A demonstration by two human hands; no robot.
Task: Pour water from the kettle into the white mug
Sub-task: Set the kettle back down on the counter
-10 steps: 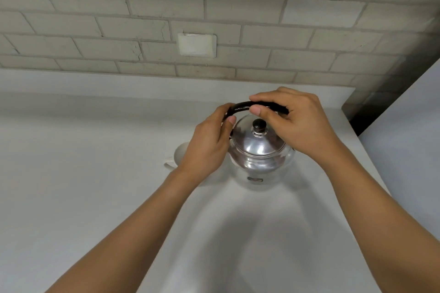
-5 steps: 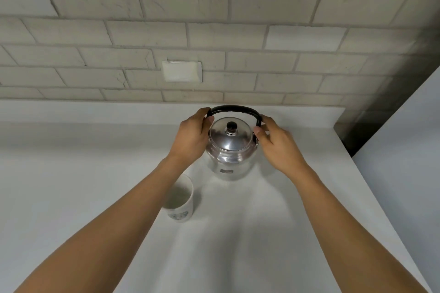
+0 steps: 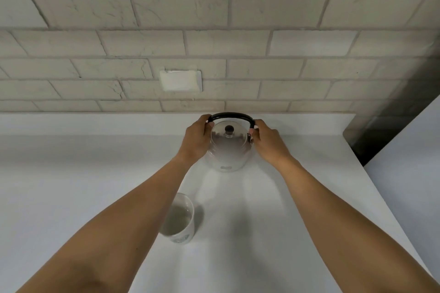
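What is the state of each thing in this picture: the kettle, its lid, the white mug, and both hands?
kettle: upright on the counter, near the wall
lid: on, closed
white mug: upright, apart from the kettle, holds water
left hand: fingers against the kettle's left side
right hand: fingers against its right side
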